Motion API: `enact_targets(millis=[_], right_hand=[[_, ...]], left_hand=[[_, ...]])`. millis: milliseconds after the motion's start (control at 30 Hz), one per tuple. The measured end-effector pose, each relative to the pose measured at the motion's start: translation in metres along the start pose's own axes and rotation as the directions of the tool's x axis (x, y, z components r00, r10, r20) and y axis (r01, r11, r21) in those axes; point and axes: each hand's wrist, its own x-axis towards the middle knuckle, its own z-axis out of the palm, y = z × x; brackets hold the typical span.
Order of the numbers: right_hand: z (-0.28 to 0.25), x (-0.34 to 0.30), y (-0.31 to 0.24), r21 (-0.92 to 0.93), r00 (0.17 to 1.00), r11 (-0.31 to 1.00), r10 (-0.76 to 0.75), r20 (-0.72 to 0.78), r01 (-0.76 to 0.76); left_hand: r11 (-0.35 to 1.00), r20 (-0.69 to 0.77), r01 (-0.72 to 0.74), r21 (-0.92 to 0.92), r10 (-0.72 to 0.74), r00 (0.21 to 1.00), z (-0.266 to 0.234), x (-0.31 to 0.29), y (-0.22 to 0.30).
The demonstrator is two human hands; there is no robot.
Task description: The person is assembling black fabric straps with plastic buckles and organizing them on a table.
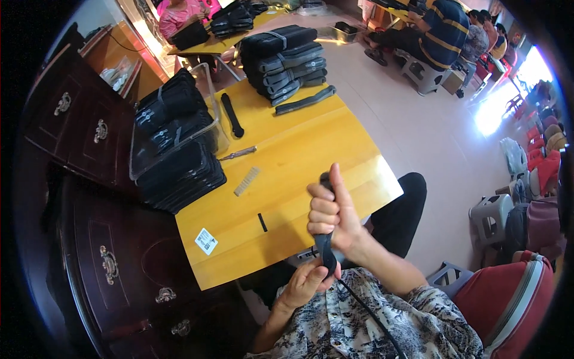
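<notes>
a: bounds of the workspace?
b: dark cabinet [140, 263] along the left; yellow table [311, 149] beside it, near edge passing obliquely behind the hands. a dark-clad knee sits past the right edge.
a: room to move?
b: clear bin [221, 134], loaded with black bundles, takes the left side; grey-black stack [293, 66] takes the far end. a broad bare stretch of tabletop runs from the stack to the right hand [335, 215].
a: state of the hands?
b: right: fist, fingers curled fully round the strap [324, 244], thumb pointing up. left hand [308, 284]: half curled, thumb pressed on the strap's lower end.
a: strap position?
b: roughly upright, through the right fist; tip shows above the forefinger, lower end in the left hand, just below.
a: small items?
b: slim tool [242, 152] by the bin; white label [206, 241] toward the near-left corner; short black strip [262, 222] between label and right hand.
</notes>
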Motion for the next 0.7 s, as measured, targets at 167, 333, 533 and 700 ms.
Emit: enact_targets(millis=[167, 333, 533, 700], right_hand=[[-0.007, 0.0, 0.015, 0.085, 0.991, 0.991, -0.099, -0.085, 0.106], [0.01, -0.009, -0.022, -0.673, 0.933, 0.707, -0.353, -0.073, 0.216], [0.005, -0.02, -0.042, -0.889, 0.951, 0.422, -0.307, 0.047, 0.18], [0.011, -0.021, -0.018, -0.864, 0.966, 0.494, -0.256, -0.033, 0.101]], left_hand=[[0.573, 0.163, 0.083, -0.815, 0.09, 0.983, 0.004, -0.004, -0.012], [0.794, -0.031, 0.091, -0.601, -0.137, 0.99, -0.017, 0.008, 0.003], [0.958, 0.183, 0.254, -0.136, -0.227, 0.956, -0.037, -0.004, 0.008], [0.998, 0.058, 0.055, -0.013, -0.055, 0.997, -0.032, 0.017, 0.017]])
